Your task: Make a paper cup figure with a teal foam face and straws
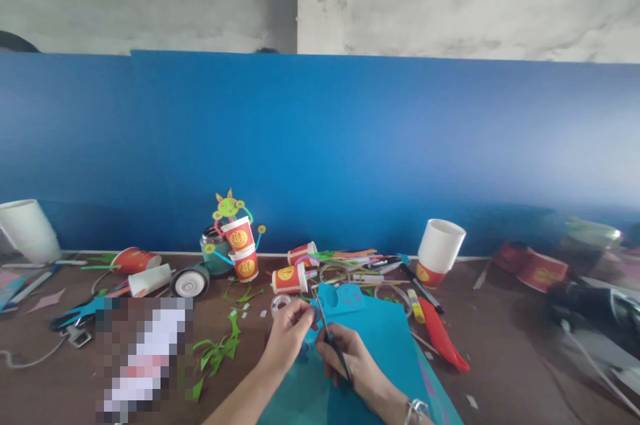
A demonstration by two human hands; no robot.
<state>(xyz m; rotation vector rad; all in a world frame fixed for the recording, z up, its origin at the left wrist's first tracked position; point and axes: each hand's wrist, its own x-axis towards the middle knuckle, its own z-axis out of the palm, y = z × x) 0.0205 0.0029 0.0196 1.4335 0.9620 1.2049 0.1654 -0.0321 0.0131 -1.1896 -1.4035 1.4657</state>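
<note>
My right hand is wrapped round the dark handles of a pair of scissors, whose blades point up and away. Close by on the left, my left hand pinches a small piece of blue paper beside the blades. Its exact outline is partly hidden by my fingers. Beneath both hands lie blue paper sheets. At their far edge is a blue piece with a round face-like drawing. A roll of clear tape sits just beyond my left hand.
Green paper scraps lie to the left. Behind stand stacked red cups with a paper figure; other red cups lie sideways. To the right are a glue stick, a red item and a white cup stack. A blue partition closes the back.
</note>
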